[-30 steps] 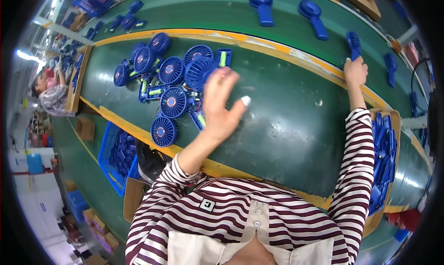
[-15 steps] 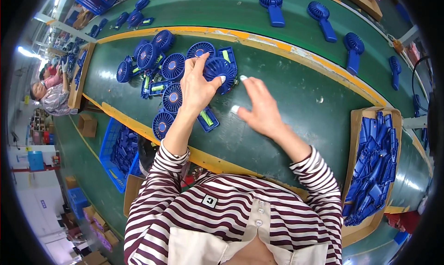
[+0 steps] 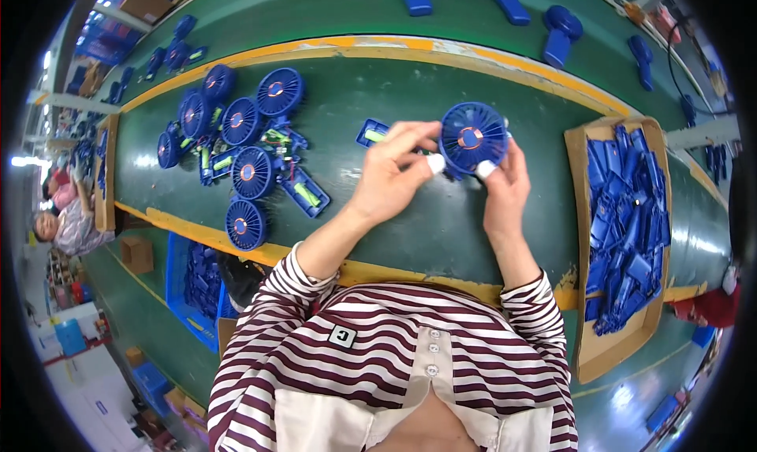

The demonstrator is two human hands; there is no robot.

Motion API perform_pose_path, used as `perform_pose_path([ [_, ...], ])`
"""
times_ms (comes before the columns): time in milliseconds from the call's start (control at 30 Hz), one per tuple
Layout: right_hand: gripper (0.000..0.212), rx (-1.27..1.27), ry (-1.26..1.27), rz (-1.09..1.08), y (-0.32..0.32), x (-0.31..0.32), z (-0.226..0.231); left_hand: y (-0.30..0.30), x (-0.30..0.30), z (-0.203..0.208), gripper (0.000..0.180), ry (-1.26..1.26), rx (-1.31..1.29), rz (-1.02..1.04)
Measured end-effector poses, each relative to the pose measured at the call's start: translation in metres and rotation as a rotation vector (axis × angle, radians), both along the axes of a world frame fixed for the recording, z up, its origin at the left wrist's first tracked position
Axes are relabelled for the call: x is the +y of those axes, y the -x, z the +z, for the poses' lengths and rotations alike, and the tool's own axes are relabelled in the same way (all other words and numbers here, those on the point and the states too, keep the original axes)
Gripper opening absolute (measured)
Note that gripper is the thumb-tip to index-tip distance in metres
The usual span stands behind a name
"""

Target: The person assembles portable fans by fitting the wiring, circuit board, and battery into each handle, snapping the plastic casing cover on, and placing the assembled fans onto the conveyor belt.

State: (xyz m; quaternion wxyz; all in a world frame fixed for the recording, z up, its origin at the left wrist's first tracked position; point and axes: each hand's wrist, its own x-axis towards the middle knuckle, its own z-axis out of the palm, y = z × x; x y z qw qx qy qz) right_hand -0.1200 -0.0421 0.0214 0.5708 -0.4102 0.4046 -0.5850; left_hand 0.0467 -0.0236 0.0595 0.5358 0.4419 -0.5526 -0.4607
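Above the bench, both hands hold a blue handheld fan with its round grille tilted up. My right hand grips the rim from the right, thumb on the front edge. My left hand is closed at the left side of the fan, thumb and fingers around the neck area. Past its fingers, an open blue handle shell with a green battery shows; the join to the fan head is hidden. To the left lie several more fans in a cluster, with open handles, green batteries and loose wires exposed.
A cardboard box full of blue plastic handle covers stands at the right. Beyond the yellow bench edge, a green conveyor carries finished-looking fans. A blue crate of parts sits below at left. Another person is at the far left.
The fan has been drawn from the cluster to the right, its grille now facing up. My right hand, open and empty before, has closed on its rim. The view has shifted.
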Motion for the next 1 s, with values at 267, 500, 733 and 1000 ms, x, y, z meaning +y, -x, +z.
perform_pose_path([
  [267, 0.035, -0.363, -0.156, 0.045, 0.062, -0.004, 0.003, 0.005, -0.016, -0.02, 0.055, 0.224, -0.876, -0.092],
  [500, 0.048, -0.599, -0.179, 0.179, 0.058, -0.01, 0.008, 0.037, -0.015, -0.021, 0.056, 0.239, -0.999, -0.3],
  [733, 0.049, -0.736, -0.245, 0.217, 0.052, -0.011, 0.029, 0.052, -0.008, -0.023, 0.034, -0.132, -0.667, -0.149],
  [1000, 0.037, -0.651, -0.275, 0.278, 0.049, -0.011, 0.029, 0.048, 0.029, -0.036, 0.044, -0.824, 0.557, -0.57],
])
